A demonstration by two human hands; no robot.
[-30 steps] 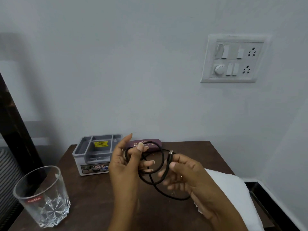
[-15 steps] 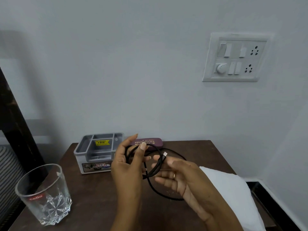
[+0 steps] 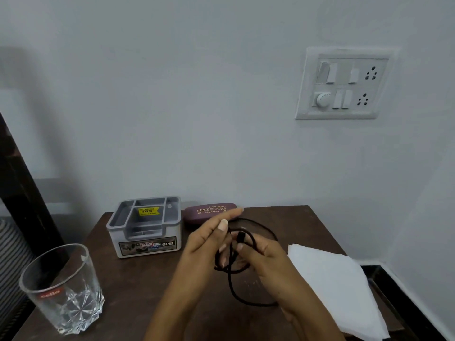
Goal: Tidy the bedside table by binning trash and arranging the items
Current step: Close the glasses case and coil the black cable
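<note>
Above the middle of the dark wooden bedside table (image 3: 138, 279), both hands hold a black cable (image 3: 237, 290) looped into a coil. My left hand (image 3: 206, 244) grips the loops with its fingers stretched out. My right hand (image 3: 268, 262) pinches the cable's plug end close to the left thumb. One loop hangs down toward the tabletop. A grey desk organiser (image 3: 145, 226) stands at the back, with a maroon spectacle case (image 3: 209, 212) beside it on the right. White tissue paper (image 3: 337, 289) lies at the right edge.
An empty clear drinking glass (image 3: 64, 289) stands at the front left corner. A switch and socket panel (image 3: 342, 84) is on the wall above the right side. A dark bed frame (image 3: 22, 190) rises to the left of the table.
My hands have come closer together and my right hand has brought the plug end up to the left thumb. The coil has tightened. The view has shifted slightly.
</note>
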